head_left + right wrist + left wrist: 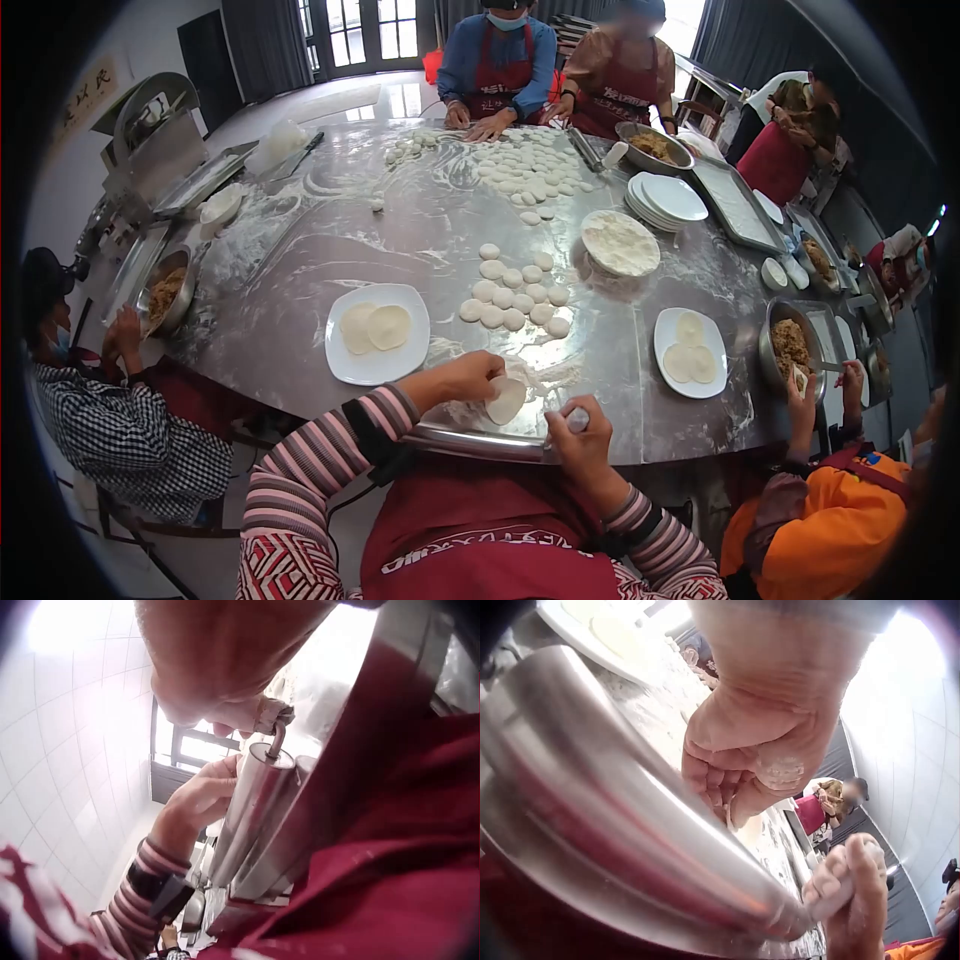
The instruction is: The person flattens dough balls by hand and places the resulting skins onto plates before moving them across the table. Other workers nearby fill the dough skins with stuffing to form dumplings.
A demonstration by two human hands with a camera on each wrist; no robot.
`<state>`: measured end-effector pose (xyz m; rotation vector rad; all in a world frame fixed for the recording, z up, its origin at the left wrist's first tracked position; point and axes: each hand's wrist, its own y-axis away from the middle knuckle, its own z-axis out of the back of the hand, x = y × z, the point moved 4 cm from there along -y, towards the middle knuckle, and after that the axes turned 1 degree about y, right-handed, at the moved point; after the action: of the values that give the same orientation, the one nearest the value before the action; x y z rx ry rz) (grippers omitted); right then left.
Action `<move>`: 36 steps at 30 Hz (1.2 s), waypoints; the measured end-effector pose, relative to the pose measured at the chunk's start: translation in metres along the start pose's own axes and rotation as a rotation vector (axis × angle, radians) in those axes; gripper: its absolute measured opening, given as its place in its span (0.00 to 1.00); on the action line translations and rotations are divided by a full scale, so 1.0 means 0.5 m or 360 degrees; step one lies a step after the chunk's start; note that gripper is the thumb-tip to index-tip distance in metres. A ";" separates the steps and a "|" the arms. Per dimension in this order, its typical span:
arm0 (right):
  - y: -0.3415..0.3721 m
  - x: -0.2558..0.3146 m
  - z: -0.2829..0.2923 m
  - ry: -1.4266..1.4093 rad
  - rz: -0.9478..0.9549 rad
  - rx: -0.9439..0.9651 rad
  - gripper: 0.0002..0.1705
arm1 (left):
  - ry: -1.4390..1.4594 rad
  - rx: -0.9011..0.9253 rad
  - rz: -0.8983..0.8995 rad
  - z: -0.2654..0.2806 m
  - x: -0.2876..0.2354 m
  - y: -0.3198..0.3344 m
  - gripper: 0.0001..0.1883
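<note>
Near the table's front edge my left hand [468, 378] pinches the rim of a thin round dough wrapper [508, 402]. In the left wrist view its fingers are bent down, with the wrapper partly hidden beneath them. My right hand [584, 446] grips the whitish handle [831, 901] of a metal rolling pin. The steel roller [244, 806] lies along the table edge, its bent rod leading up into the hand. Just beyond the hands, several dough pieces [513, 300] sit in a cluster on the floured steel.
White plates with wrappers stand at left [340, 370] and right [664, 375]. A flour bowl [620, 245] sits behind the dough pieces. Filling fills a metal bowl [768, 345] at right, where a person in orange [840, 520] works. Other people work around the table.
</note>
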<state>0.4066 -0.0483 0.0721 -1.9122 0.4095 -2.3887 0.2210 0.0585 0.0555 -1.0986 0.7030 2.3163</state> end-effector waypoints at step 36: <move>-0.128 -0.011 -0.047 0.0161 0.0183 -0.0171 0.13 | -0.0177 -0.0190 -0.0033 -0.005 0.010 0.000 0.10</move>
<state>0.3929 0.0185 0.0775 -1.7598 0.6477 -2.4413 0.2197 0.0580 0.0502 -1.0137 0.5152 2.4069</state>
